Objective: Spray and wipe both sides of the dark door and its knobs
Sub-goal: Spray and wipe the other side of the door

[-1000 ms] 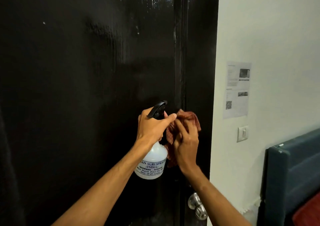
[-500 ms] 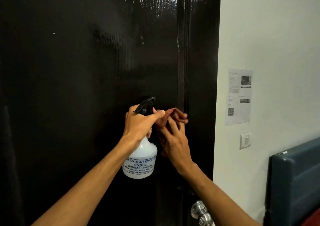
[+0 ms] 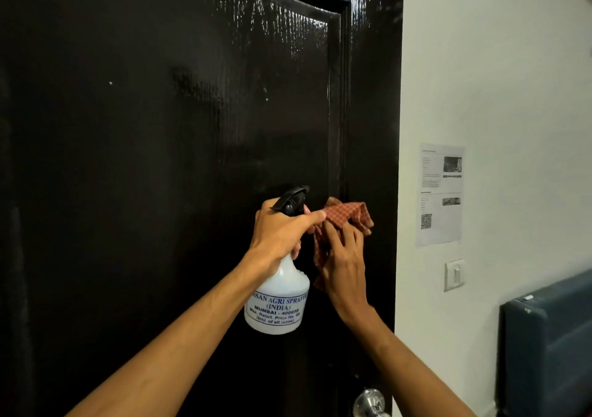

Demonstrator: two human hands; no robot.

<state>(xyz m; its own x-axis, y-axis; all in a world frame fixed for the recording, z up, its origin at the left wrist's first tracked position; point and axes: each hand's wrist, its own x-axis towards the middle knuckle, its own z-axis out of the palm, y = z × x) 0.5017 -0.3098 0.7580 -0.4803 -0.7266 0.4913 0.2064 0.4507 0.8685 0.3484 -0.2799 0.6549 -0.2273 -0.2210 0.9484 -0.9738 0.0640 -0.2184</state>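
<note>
The glossy dark door (image 3: 166, 147) fills the left and middle of the head view, with wet streaks near its top right. My left hand (image 3: 282, 234) grips the neck of a white spray bottle (image 3: 278, 301) with a black trigger head, held close to the door. Beside it, my right hand (image 3: 344, 263) presses a reddish checked cloth (image 3: 347, 213) flat against the door near its right edge. A silver round knob (image 3: 371, 402) sticks out at the bottom, below my right forearm.
A white wall (image 3: 496, 64) stands right of the door edge, with a printed paper sheet (image 3: 440, 194) and a white light switch (image 3: 454, 274) on it. A dark blue padded piece of furniture (image 3: 547, 343) sits at the lower right.
The cloth and my right hand slid left, then back right along the door edge. The bottle in my left hand moved with them, and my view tilted upward.
</note>
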